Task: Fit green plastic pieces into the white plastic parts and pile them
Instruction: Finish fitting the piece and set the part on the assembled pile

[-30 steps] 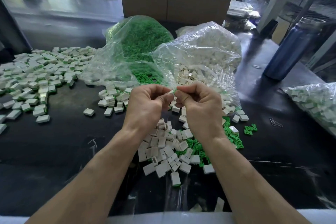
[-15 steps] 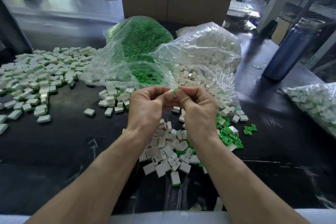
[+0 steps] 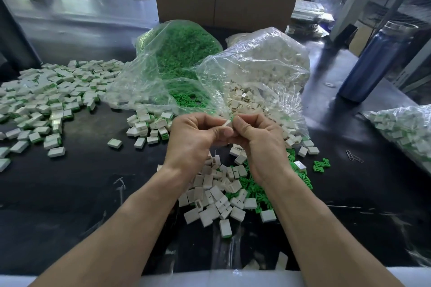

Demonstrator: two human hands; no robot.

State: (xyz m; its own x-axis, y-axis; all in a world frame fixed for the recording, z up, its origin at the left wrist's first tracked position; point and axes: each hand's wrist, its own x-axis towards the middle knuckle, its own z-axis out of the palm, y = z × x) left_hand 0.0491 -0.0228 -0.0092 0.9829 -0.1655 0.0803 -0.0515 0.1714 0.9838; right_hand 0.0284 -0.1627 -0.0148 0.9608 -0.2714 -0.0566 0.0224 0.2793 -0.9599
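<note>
My left hand (image 3: 196, 140) and my right hand (image 3: 258, 140) meet above the black table. Between their fingertips they pinch one white part (image 3: 228, 123) with a green piece showing at its edge. Below my hands lies a heap of loose white parts (image 3: 217, 196) mixed with loose green pieces (image 3: 258, 189). A wide pile of fitted white-and-green parts (image 3: 49, 98) covers the table's left side. One clear bag holds green pieces (image 3: 184, 53), another holds white parts (image 3: 263, 72).
A blue bottle (image 3: 375, 60) stands at the right. A further bag of fitted parts (image 3: 405, 130) lies at the right edge. A paper clip (image 3: 354, 156) lies near it. A cardboard box (image 3: 224, 0) stands behind the bags.
My hands stay together at the same spot; the white part between the fingertips now shows more clearly, with less of the green piece visible.
</note>
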